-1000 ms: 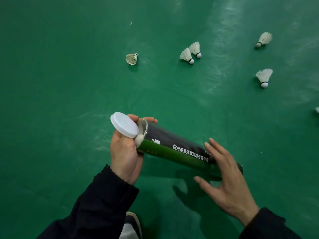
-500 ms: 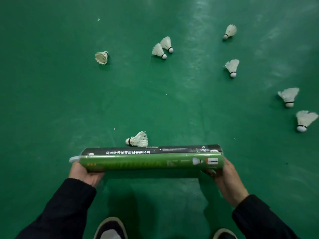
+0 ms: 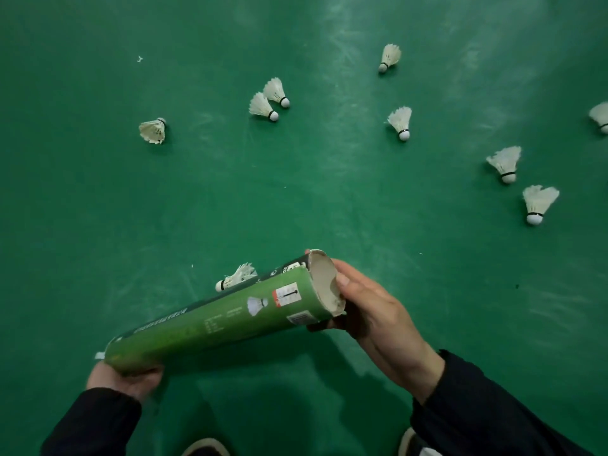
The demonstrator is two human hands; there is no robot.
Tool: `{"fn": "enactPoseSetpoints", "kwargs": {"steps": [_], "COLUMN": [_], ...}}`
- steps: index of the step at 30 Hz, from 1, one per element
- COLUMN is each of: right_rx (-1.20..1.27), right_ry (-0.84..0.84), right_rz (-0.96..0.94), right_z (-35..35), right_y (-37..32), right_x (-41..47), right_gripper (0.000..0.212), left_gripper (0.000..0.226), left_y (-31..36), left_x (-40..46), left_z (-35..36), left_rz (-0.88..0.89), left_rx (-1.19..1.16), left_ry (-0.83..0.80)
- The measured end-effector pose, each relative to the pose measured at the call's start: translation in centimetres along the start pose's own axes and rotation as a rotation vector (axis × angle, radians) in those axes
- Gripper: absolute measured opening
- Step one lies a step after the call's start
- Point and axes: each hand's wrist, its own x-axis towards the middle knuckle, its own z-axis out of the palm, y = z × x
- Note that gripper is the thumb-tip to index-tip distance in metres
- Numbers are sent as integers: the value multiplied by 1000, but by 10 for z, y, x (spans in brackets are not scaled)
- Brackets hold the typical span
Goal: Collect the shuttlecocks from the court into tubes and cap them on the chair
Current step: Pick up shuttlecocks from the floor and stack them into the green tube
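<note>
Both hands are gripping a green tube point(image 3: 223, 320), left hand point(image 3: 126, 380) at its base, right hand point(image 3: 371, 311) at its ragged open mouth; collecting is just beginning; next, reaching for the nearest shuttlecock point(image 3: 237, 277).

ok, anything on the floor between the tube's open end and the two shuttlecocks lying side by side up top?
No. In the head view, only bare green floor lies between the tube and the shuttlecock pair.

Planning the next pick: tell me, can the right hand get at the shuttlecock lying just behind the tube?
Probably not yet: the right hand grips the tube, whose body lies across the shuttlecock.
</note>
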Motion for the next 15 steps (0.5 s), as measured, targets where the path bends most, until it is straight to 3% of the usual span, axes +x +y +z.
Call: {"fn": "enactPoseSetpoints", "kwargs": {"steps": [4, 6, 8, 9, 10, 12, 15], "right_rx": [-86, -224, -493, -545, -441, -72, 150], "right_ry": [272, 339, 407, 426, 433, 463, 490], "right_rz": [-88, -92, -44, -21, -2, 73, 120], "right_z": [-9, -18, -33, -42, -53, -75, -109], "right_y": [14, 27, 41, 45, 48, 54, 61], "right_x": [3, 5, 9, 10, 13, 19, 19], "right_gripper": [36, 54, 87, 97, 97, 77, 40], "left_gripper": [30, 36, 30, 27, 24, 23, 24], "left_y": [3, 3, 1, -1, -3, -9, -16], "left_x": [-5, -13, -23, -32, -41, -54, -60], "left_z": [3, 9, 18, 23, 29, 37, 41], "left_rz": [133, 205, 297, 343, 394, 423, 530], "left_rx": [-14, 29, 133, 191, 261, 377, 565], "left_ry": [-3, -19, -40, -61, -86, -189, -243]}}
